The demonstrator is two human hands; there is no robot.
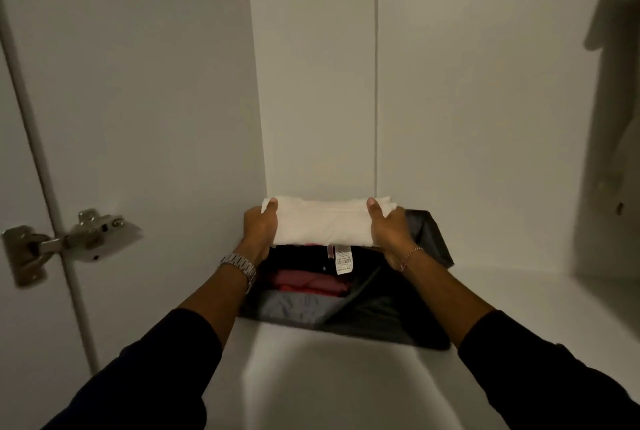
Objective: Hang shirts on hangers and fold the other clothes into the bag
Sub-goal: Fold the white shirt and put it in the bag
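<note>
Packing step: left hand (258, 227) and right hand (389, 227) gripping folded white garment (323, 223), fingers clamped on its ends, hovering above open bag (381, 311). Next: lowering it flat into bag onto red clothes (308, 282).

Dim, warm-grey light; soft shadows at right, slight motion blur, wide-angle bending at edges

Folded garment (323, 223) above bag (377, 315) on shelf (346, 381).

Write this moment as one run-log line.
hands: left hand and right hand grip folded white garment | over open dark bag | inside: red clothes
</note>
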